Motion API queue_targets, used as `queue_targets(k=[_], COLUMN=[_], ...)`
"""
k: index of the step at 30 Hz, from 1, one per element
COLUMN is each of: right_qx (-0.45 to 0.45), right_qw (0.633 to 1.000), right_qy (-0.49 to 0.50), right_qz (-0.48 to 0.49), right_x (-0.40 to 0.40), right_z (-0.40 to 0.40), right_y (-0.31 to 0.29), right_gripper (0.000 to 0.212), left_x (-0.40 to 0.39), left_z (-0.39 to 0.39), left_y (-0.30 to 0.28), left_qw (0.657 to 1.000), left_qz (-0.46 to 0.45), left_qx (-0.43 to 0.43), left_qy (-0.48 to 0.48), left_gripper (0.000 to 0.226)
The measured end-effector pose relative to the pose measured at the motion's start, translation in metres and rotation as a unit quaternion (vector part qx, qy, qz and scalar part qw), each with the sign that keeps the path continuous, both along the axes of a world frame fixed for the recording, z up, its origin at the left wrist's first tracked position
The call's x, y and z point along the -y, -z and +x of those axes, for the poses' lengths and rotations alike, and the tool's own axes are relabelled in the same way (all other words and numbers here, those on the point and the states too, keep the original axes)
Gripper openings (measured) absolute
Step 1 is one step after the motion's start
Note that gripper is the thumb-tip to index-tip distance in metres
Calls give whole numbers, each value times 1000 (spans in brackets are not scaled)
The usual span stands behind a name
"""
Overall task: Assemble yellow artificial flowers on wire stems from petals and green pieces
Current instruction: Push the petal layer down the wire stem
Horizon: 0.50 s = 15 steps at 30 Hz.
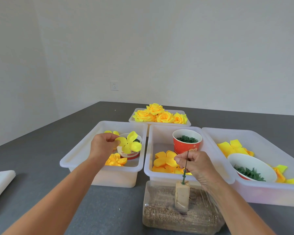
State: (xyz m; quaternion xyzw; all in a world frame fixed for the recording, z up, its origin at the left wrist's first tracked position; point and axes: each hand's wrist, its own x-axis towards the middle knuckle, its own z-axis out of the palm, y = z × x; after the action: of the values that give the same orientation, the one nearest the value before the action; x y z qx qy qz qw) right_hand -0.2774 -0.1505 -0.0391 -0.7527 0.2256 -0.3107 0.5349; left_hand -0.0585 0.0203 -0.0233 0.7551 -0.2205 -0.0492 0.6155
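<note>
My left hand (pixel 102 146) pinches a bright yellow four-lobed petal piece (pixel 130 143) above the left white bin (pixel 78 156). My right hand (pixel 193 164) pinches a thin dark wire stem (pixel 186 160) that stands upright. The stem's green lower part (pixel 183 178) is stuck into a tan block (pixel 182 195). More orange-yellow petals (pixel 165 161) lie in the middle bin (pixel 148 150), just behind my right hand. A red cup of small green rings (pixel 187 139) stands in that same bin.
Finished yellow roses (pixel 159 114) fill a far bin. The right bin (pixel 265 192) holds yellow petals and a white bowl of green leaf pieces (pixel 249 173). A clear tray of grit (pixel 180 214) holds the block. A white object (pixel 0 182) lies at far left on the grey table.
</note>
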Motion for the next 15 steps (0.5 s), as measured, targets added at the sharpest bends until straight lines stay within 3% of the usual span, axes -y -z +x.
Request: queue_targets(k=[6, 12, 15], right_qx=[3, 46, 78], right_qw=[1000, 989, 987], right_qy=[2, -3, -40], right_qz=[16, 142, 134], right_x=[0, 4, -2], right_z=[-1, -5, -9], right_y=[-1, -23, -47], right_gripper=[12, 11, 35], left_x=[8, 23, 31], left_z=[-21, -65, -83], left_y=[-19, -40, -46], left_qw=[997, 987, 985], left_qz=[-65, -121, -120], left_qx=[-38, -45, -37], left_qy=[-3, 96, 121], left_gripper=[14, 11, 16])
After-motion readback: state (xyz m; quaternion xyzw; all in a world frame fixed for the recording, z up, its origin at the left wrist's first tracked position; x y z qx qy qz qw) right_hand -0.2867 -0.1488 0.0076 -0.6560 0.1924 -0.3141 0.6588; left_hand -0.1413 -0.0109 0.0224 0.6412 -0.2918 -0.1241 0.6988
